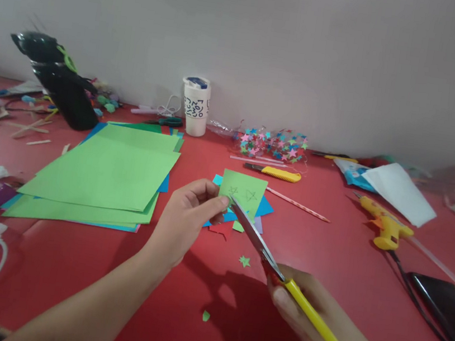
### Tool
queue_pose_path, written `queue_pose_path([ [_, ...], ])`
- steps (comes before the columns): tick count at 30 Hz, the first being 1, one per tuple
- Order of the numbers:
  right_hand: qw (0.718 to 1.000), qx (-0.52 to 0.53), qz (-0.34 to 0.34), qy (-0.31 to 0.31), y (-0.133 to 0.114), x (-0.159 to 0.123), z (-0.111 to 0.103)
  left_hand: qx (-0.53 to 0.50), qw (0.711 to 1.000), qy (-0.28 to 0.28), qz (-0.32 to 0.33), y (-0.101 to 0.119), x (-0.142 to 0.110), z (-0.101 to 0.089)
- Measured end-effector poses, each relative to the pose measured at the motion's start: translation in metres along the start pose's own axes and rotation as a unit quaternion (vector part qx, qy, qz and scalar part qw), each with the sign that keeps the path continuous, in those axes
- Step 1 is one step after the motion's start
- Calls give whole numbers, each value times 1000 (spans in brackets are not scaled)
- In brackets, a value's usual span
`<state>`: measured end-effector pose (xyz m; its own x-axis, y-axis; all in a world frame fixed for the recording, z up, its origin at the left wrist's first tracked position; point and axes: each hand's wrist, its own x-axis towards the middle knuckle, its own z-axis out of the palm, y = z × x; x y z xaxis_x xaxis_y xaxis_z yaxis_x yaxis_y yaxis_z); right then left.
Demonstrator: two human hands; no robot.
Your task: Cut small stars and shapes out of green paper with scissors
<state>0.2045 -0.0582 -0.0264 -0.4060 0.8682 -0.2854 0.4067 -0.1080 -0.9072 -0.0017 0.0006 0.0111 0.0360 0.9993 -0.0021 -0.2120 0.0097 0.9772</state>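
Observation:
A small piece of green paper (246,183) with two stars drawn on it is pinched at its lower left by my left hand (189,216). My right hand (302,302) is closed around a pair of yellow-handled scissors (326,328). Their blades reach up and left to the drawn star beside my left thumb; whether they are cutting into the paper I cannot tell. Behind and below this piece lie blue, red and purple paper scraps (221,228). Nearer me on the table are a cut-out green star (244,261) and a tiny green scrap (206,316).
Green paper sheets (105,164) lie stacked at left, near a black bottle (65,85). A white tumbler (196,107) stands at the back. Right of centre are star garlands (271,143), a yellow box cutter (280,174), a pencil (299,204) and a yellow glue gun (385,221).

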Motion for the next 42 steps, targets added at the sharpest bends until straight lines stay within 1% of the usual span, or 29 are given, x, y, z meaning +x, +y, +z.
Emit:
queue_pose_path([
  [1, 1000, 2, 1, -2, 0, 0, 0, -4, 1000, 2, 1, 0, 0, -1],
  [5, 999, -3, -9, 35, -9, -6, 0, -9, 1000, -21, -15, 0, 0, -2],
  [9, 1000, -22, -19, -1, -17, -9, -3, -1, 999, -33, -17, 1, -1, -3],
  [12, 1000, -27, -15, 5, -20, -8, -4, 9, 999, -34, -17, 2, -2, -2],
  [17, 1000, 3, -2, -8, -15, -6, 1, -2, 1000, -11, -24, 1, -4, 3],
  [19, 1000, 20, 0, 4, -13, -6, 5, -15, 1000, -7, -25, -1, -5, 5],
  [24, 997, 46, -8, 63, -10, -10, 13, -53, 998, -4, -24, -5, -8, 9],
  [30, 995, 74, 17, 70, -7, -11, 20, -95, 995, -8, -39, -7, -10, 12],
  [37, 994, 55, 18, 91, -8, -12, 23, -96, 994, -7, -44, -9, -11, 12],
  [42, 996, 46, 20, 75, -10, -12, 22, -99, 994, -9, -43, -10, -10, 12],
])
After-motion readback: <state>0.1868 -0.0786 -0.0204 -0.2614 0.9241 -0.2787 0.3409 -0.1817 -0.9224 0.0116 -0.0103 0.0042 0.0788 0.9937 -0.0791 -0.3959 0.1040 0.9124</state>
